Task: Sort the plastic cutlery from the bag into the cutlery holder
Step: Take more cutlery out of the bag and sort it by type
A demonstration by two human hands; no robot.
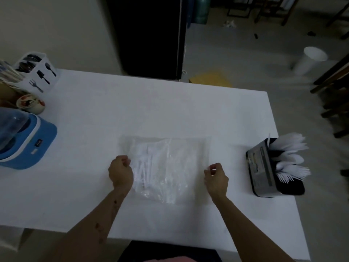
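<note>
Two hands pinch the bag's sides, left hand [120, 172] & right hand [216, 177], bag [166, 167] near table's [94, 186] front edge; person should prob spread the mouth wide w/o spilling, holder [264, 167] at right edge.

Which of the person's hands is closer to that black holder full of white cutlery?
The right hand. It sits at the bag's right edge, with bare table between it and the holder. The left hand is at the bag's far edge, farther away.
</note>
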